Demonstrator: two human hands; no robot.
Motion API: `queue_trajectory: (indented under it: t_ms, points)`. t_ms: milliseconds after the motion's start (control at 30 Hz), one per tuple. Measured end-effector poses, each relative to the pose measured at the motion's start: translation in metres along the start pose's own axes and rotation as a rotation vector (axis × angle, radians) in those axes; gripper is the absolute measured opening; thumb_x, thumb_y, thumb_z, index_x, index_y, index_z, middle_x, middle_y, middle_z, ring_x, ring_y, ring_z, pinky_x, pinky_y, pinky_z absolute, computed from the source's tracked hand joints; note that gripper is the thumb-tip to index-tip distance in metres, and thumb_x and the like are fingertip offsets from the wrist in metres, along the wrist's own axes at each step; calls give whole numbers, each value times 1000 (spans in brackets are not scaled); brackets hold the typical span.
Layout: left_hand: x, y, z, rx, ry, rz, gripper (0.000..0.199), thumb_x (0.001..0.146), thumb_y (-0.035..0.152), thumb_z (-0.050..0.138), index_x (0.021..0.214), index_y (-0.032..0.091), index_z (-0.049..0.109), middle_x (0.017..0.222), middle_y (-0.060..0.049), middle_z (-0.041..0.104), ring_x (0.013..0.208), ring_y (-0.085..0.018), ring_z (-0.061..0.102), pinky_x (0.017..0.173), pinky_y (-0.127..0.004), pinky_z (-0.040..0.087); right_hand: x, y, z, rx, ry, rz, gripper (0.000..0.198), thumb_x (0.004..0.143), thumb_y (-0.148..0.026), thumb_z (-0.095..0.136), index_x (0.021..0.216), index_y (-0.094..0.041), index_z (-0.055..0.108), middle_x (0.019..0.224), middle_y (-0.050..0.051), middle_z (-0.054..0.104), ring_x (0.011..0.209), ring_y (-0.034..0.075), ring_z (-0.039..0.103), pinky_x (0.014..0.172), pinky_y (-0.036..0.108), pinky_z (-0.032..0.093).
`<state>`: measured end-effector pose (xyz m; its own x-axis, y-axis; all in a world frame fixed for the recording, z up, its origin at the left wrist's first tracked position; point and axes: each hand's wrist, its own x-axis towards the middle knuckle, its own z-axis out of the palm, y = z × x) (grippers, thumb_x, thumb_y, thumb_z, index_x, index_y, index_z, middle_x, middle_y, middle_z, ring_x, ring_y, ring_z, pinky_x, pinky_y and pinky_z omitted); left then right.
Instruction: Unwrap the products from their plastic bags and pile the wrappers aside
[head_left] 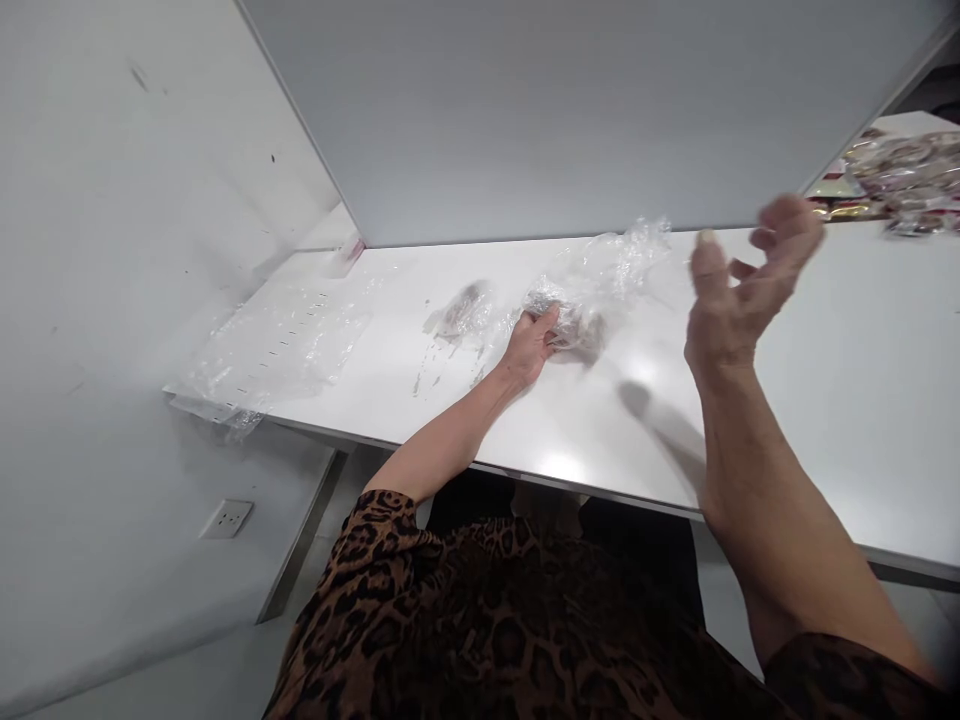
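Note:
On the white table (pixel 480 420), my left hand (pixel 534 345) is closed on a clear plastic bag (pixel 577 325). Something brownish shows through the film, but its kind cannot be made out. The bag's loose, crinkled end stretches up and to the right. Left of that hand lies another clear bag (pixel 465 312), with something brownish and blurred inside. My right hand (pixel 739 285) is raised above the table, right of the held bag and apart from it. Its fingers are spread and slightly curled, with nothing in them.
A stack of flat clear plastic bags (pixel 277 345) lies at the table's left end, partly over the front edge. A grey panel (pixel 585 120) stands along the back. Several filled, shiny packets (pixel 900 175) are piled at the far right. The wall (pixel 112 300) bounds the left side.

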<state>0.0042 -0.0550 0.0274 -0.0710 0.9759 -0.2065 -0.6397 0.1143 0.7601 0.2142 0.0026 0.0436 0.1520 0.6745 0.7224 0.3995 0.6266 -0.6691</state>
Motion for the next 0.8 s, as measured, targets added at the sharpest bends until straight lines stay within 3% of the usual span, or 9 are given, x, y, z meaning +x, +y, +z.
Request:
queue_trajectory:
  t_ms: [133,200,367,567,633,733,800]
  points:
    - [2,0,-1,-25,7,69,30,86,28,90,99,21,64,86,3,69,84,-12,71,87,-27,57,-18,-23,13,-199,-514,-291,70,98,-71,63,152,-27,56,152,16,58,152,42,43,121,68,37]
    - [1,1,0,-25,10,104,29,87,28,89,101,22,65,87,3,68,86,-11,70,87,-26,57,-24,-24,21,-251,-638,-346,61,101,-67,60,148,-28,62,145,15,64,150,43,46,119,66,39]
    - [2,9,2,-29,120,119,25,94,28,84,104,23,62,91,4,66,77,-7,64,77,-19,52,-26,-23,27,-180,-535,-323,33,105,-56,58,113,-30,78,114,11,74,114,34,64,105,57,48]
    - [16,18,-1,-131,238,122,18,100,30,76,109,24,61,85,6,60,73,-8,59,68,-18,46,-48,-47,9,-201,-417,-343,26,104,-50,63,91,-31,76,102,8,78,97,30,70,94,55,51]
    - [20,20,-4,-175,269,100,19,100,31,76,111,25,61,86,6,59,74,-9,59,67,-18,45,-63,-50,-4,-184,-485,-381,26,106,-47,62,91,-30,76,100,8,79,92,29,72,89,53,53]
    - [22,20,-6,-180,263,60,20,98,31,78,105,23,61,84,4,59,75,-10,59,67,-18,46,-80,-53,-26,-56,-744,-418,22,107,-43,62,98,-30,77,100,7,80,90,28,75,82,49,56]
    - [20,17,-5,-136,215,11,21,97,31,79,98,21,60,83,3,60,74,-11,60,68,-20,50,-82,-56,-37,-12,-787,-397,16,106,-42,66,105,-31,78,104,8,80,94,28,76,80,48,59]
